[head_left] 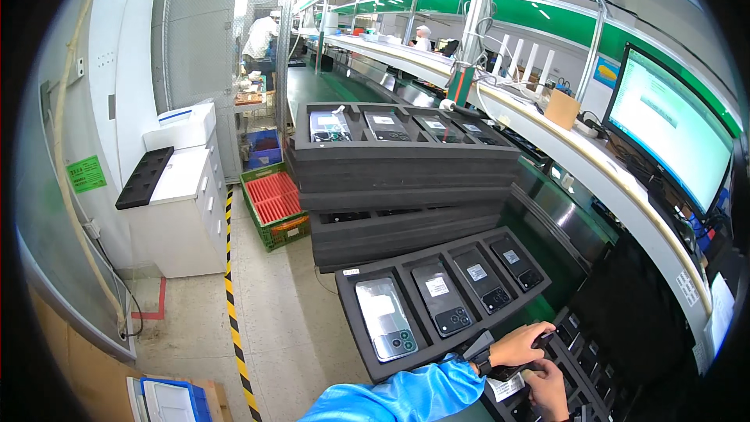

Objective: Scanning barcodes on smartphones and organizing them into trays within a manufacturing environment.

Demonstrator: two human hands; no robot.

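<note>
Head view: left hand [516, 346] and right hand [548, 391] pinched close around an apparent dark phone [544, 338], largely hidden.
Progress: held phone seemingly mid-handling, unseated; remaining count unclear.
Lower tray [576, 383]: beneath, right of hands, partly filled at least.
Upper tray [430, 350]: beyond-left of hands, four slots filled.
Stack [406, 176]: farther beyond, top phones seated.

Right hand [547, 387], forearm out of frame

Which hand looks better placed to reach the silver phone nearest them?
Probably the left hand: closer to the silver phone, wrist beside the foam tray. The right hand sits farther off. Both apparently grip a dark item.
</note>
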